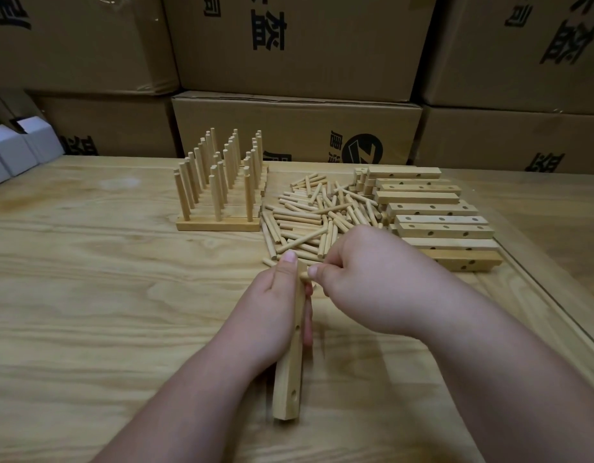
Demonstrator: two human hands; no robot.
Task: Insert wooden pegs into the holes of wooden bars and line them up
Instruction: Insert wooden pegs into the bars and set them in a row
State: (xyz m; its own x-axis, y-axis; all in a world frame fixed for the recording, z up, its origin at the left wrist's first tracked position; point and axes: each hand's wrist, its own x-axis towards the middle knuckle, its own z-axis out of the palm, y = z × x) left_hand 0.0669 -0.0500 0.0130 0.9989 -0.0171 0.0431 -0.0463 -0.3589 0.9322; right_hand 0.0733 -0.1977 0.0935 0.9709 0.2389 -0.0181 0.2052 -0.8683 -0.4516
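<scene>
My left hand grips a wooden bar that points away from me, its holed face turned right; two holes show on its near half. My right hand pinches a wooden peg whose tip meets the bar near its far end. A loose pile of pegs lies just beyond my hands. Several bars with upright pegs stand lined up side by side at the back left. A stack of bars with bare holes lies at the right.
The work happens on a light wooden table with a raised ledge along its right side. Stacked cardboard boxes form a wall behind it. Small grey-white boxes sit at the far left edge.
</scene>
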